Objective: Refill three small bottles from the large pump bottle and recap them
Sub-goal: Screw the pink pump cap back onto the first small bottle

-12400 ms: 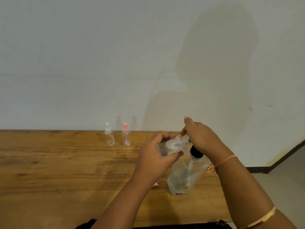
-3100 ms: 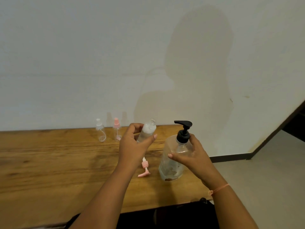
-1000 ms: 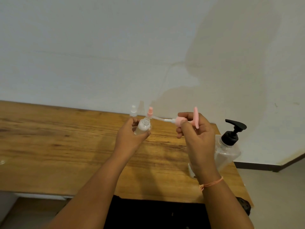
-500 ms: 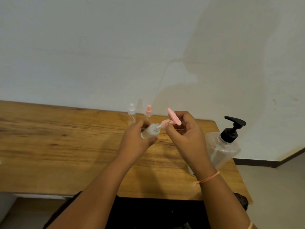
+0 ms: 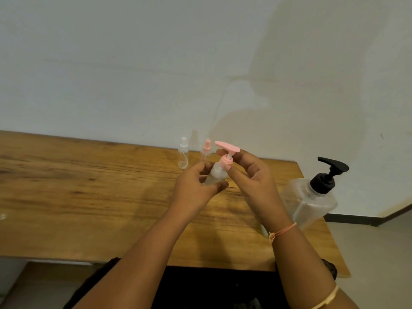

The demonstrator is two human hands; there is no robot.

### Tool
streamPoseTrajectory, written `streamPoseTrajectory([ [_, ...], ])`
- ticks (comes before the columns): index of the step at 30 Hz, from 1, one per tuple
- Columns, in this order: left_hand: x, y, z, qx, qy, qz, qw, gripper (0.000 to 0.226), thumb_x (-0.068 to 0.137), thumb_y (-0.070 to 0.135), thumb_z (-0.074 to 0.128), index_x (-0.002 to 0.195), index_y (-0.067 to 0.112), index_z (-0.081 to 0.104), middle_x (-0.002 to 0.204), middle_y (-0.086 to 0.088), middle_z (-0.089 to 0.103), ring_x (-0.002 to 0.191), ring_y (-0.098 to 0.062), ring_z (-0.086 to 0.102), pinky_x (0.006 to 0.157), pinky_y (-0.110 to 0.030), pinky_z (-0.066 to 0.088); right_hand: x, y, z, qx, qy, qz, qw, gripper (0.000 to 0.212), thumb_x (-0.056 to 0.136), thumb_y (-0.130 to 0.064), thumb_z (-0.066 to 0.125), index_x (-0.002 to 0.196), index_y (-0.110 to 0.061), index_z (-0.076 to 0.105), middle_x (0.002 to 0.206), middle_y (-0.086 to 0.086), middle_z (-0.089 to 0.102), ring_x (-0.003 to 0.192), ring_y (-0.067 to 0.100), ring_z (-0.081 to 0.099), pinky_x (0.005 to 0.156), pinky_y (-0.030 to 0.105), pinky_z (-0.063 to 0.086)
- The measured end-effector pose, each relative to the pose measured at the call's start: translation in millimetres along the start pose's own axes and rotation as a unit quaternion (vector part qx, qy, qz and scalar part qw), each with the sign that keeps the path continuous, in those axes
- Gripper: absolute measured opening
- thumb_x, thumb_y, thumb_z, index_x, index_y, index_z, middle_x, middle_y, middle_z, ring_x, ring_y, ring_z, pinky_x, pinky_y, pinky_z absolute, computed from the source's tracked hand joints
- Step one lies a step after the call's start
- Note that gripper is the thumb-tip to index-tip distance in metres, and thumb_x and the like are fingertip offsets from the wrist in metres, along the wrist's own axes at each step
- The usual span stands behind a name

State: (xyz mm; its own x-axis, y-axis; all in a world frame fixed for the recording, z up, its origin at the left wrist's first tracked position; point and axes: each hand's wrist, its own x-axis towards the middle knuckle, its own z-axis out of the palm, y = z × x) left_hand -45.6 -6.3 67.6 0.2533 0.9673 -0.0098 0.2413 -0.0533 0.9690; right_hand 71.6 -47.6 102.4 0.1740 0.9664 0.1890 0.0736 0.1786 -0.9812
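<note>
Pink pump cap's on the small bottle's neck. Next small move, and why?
Probably twist the pink pump cap with the right hand while the left hand steadies the small bottle: the cap sits on the neck, pinched at its collar; tightness isn't visible.

Above the right half of the long wooden desk (image 5: 89, 197), the left hand (image 5: 196, 190) holds a small frosted plastic bottle (image 5: 215, 175) at a tilt. The right hand (image 5: 252, 179), just to its right, pinches the pink plastic pump cap (image 5: 227, 155) sitting on the bottle's neck. Behind the hands, at the desk's far edge by the pale plaster wall (image 5: 133, 74), two bottles stand side by side: a small clear spray bottle with a white top (image 5: 183, 156) on the left, a small clear spray bottle with a pink top (image 5: 207, 150) on the right. A large clear pump bottle with a black head (image 5: 312, 201) stands at the desk's right end, right of the right hand.
</note>
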Motion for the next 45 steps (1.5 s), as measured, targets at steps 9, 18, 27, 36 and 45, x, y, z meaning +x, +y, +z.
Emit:
streamPoseTrajectory([
  [9,2,-1,1,-0.035,0.012,-0.006,0.999,0.032,0.071,0.025,0.079,0.098,0.03,0.064,0.095,0.014,0.067,0.091,-0.008,0.064,0.076,-0.035,0.058,12,8,12,-0.056,0.068,-0.016,0.996,0.043,0.076,-0.012,0.075,0.108,-0.029,0.052,0.09,-0.005,0.061,0.078,-0.004,0.06,0.067,0.017,0.052],
  [18,2,4,3,-0.068,0.011,-0.008,0.998,0.034,0.071,0.022,0.08,0.097,0.033,0.061,0.094,0.015,0.066,0.09,-0.007,0.064,0.076,-0.038,0.058,11,5,9,0.084,-0.007,0.007,0.996,0.033,0.088,0.003,0.057,0.104,-0.025,0.063,0.102,-0.003,0.071,0.095,0.008,0.066,0.071,0.018,0.053],
  [27,2,7,9,-0.079,0.008,-0.015,0.997,0.03,0.069,0.024,0.081,0.091,0.031,0.062,0.094,0.011,0.067,0.093,-0.01,0.064,0.08,-0.042,0.057,12,10,2,0.152,-0.008,0.058,0.987,0.043,0.08,-0.015,0.062,0.123,-0.019,0.055,0.117,-0.006,0.067,0.114,0.011,0.059,0.094,0.032,0.051],
  [36,2,3,12,-0.058,0.016,-0.017,0.998,0.036,0.066,0.024,0.083,0.097,0.024,0.065,0.093,0.008,0.068,0.088,-0.012,0.066,0.076,-0.043,0.058,15,10,-1,0.041,0.041,0.002,0.998,0.019,0.077,-0.001,0.07,0.09,-0.013,0.064,0.087,-0.001,0.067,0.083,0.008,0.063,0.07,0.023,0.054],
  [45,2,5,11,-0.051,0.02,-0.014,0.998,0.036,0.065,0.023,0.083,0.097,0.024,0.065,0.093,0.013,0.067,0.087,-0.007,0.065,0.076,-0.042,0.058,15,8,-5,0.083,0.011,0.033,0.996,0.02,0.084,-0.002,0.063,0.095,-0.017,0.069,0.098,0.0,0.072,0.091,0.008,0.067,0.073,0.019,0.053],
])
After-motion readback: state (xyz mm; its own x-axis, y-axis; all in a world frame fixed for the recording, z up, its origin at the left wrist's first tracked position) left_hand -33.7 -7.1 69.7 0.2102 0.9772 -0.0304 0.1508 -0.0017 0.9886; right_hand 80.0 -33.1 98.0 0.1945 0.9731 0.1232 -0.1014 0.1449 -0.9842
